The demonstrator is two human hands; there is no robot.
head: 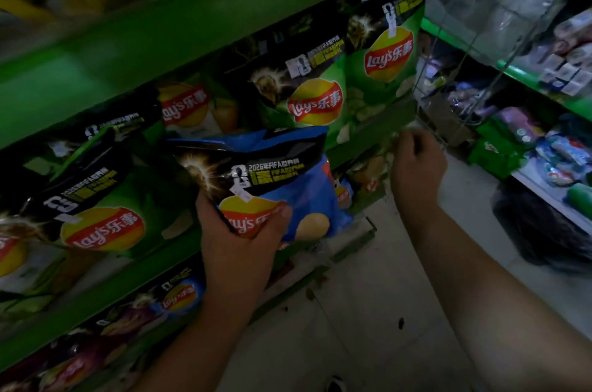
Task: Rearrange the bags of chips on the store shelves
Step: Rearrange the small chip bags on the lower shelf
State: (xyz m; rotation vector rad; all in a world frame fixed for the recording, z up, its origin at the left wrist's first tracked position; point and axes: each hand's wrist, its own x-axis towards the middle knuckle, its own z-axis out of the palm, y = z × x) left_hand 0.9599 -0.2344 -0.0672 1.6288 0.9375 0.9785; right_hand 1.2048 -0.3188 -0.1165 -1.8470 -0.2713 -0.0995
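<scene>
My left hand grips a blue Lay's chip bag by its lower front, thumb across the logo, holding it just in front of the green middle shelf. Several green Lay's bags stand in a row on that shelf, one to the left of the blue bag. My right hand is off to the right at the shelf's end, fingers curled near the edge of a green bag; whether it holds anything is unclear. Blue and purple bags sit on the shelf below.
A green upper shelf runs above the bags. A wire rack with clear packets hangs at the upper right. Another green shelf unit with mixed goods stands across the aisle. A pale tiled floor lies between them.
</scene>
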